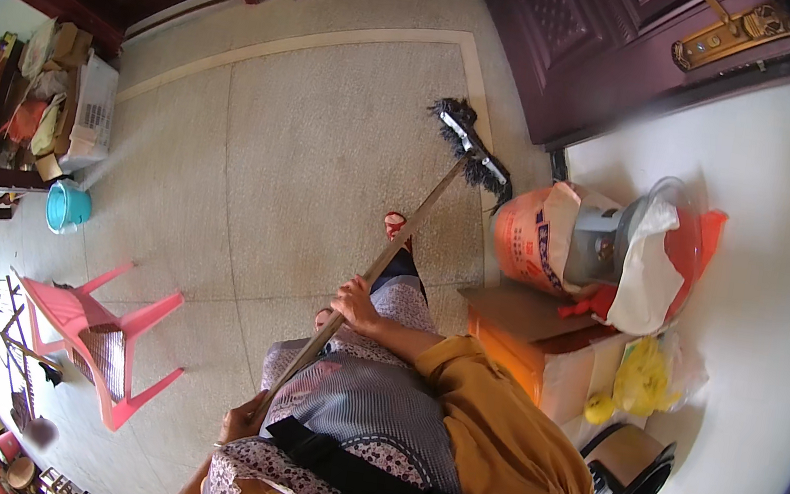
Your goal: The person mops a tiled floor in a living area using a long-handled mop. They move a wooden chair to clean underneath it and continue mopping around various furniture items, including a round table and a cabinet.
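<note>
Both my hands grip the long wooden handle of a mop (427,201), which slants from my waist up to the right. My right hand (357,304) is wrapped round the middle of the handle. Lower down, close to my left side, my left hand (241,422) closes round its upper end. The wide mop head (470,149), with dark shaggy strands and a pale clamp bar, rests on the floor near the purple door. Part of a red shoe (395,221) shows beside the handle.
Right, along the wall, stand an orange-and-white sack (530,234) and an orange box (507,349) near the purple door (543,56). Left are an overturned pink chair (90,331), a turquoise bucket (68,207) and a cluttered shelf with a white crate (93,109).
</note>
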`<action>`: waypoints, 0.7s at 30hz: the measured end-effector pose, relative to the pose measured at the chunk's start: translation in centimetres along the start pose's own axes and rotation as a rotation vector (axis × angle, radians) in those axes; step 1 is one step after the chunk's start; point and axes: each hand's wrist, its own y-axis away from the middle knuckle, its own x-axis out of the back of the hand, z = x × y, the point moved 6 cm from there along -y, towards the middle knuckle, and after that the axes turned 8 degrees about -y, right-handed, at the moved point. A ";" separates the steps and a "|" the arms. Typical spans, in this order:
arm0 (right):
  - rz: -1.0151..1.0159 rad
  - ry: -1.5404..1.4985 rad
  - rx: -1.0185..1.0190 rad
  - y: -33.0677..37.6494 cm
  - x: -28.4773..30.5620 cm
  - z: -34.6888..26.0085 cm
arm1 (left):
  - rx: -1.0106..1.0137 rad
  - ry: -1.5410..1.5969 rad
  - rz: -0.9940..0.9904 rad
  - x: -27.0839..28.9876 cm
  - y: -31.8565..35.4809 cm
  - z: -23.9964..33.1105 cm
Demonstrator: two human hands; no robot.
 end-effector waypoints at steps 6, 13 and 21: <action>-0.145 -0.005 0.027 -8.2 8.7 13.4 | -0.071 0.037 -0.010 -3.0 -10.6 11.9; -0.150 0.237 0.059 -19.3 15.6 32.6 | 0.000 0.139 -0.044 -6.5 -25.3 29.0; -0.074 0.371 -0.019 -22.2 19.2 35.5 | 0.006 0.280 -0.104 -6.7 -27.7 35.2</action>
